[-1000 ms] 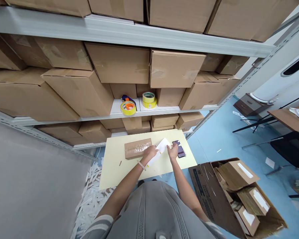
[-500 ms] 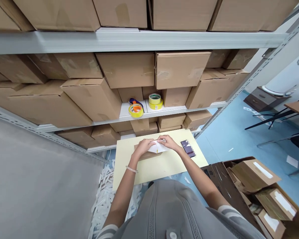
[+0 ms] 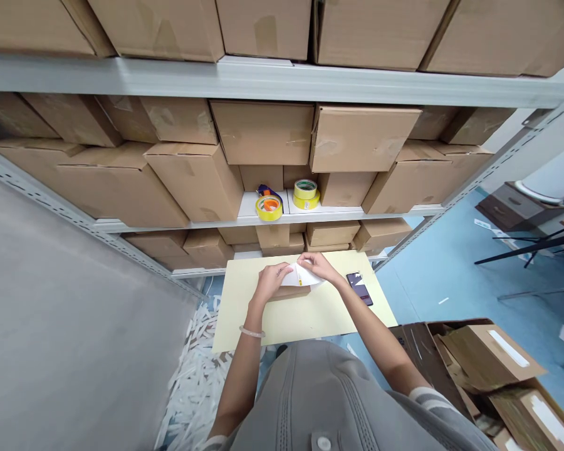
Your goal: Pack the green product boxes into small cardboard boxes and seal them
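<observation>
- White sheet (image 3: 306,277) is shifted from beside the carton (image 3: 289,292) to above it.
- Left hand (image 3: 269,280), right hand (image 3: 320,266): fingers (image 3: 283,270) pinch the sheet's edges over the carton.
- Risk: uneven release may crease the bowed sheet against the carton.

A cream desk (image 3: 237,304) spreads below the hands (image 3: 269,280), with a box (image 3: 289,292) under them and a phone (image 3: 360,289) to their right. Beyond them, a shelf (image 3: 247,205) bears boxes (image 3: 190,181) and tape rolls (image 3: 306,202). On the floor (image 3: 418,275), paper strips (image 3: 192,369) lie left of them.
</observation>
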### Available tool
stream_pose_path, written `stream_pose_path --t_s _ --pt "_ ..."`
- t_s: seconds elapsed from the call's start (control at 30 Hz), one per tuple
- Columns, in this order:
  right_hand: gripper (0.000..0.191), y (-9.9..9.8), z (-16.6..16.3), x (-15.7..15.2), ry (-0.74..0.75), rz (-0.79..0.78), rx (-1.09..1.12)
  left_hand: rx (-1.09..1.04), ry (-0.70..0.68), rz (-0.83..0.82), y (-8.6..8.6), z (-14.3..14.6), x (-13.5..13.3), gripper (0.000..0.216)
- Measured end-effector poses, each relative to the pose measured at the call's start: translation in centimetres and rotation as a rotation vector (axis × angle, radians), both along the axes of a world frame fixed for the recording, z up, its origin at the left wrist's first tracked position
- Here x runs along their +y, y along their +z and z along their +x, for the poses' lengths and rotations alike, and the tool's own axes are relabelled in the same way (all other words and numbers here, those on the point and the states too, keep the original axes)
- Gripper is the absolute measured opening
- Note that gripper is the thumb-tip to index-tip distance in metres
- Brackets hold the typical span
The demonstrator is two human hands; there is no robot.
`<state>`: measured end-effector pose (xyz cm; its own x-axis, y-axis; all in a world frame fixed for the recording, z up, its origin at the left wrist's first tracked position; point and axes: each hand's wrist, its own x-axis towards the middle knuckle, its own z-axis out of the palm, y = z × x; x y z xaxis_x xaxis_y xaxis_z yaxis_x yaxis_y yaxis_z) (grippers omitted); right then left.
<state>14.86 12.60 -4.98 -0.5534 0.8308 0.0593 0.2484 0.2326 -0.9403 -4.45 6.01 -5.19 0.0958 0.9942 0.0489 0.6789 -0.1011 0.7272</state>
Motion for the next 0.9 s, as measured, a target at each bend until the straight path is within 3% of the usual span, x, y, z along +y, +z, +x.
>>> stream_pose_path --t_s 0.23,0.43,0.9 --pt "0.023 -0.7 -0.3 0.0 -0.123 -0.027 0.091 0.009 0.098 0.073 -0.3 0.9 0.3 0.035" --pt "0.024 -1.1 0.3 0.2 -0.314 -0.033 0.127 -0.105 0.223 0.181 -1.0 1.1 0.3 0.028" --pt "0.029 -3.1 4.9 2.0 -0.505 -0.008 0.182 -0.212 0.406 0.214 -1.9 -1.6 -0.1 0.034"
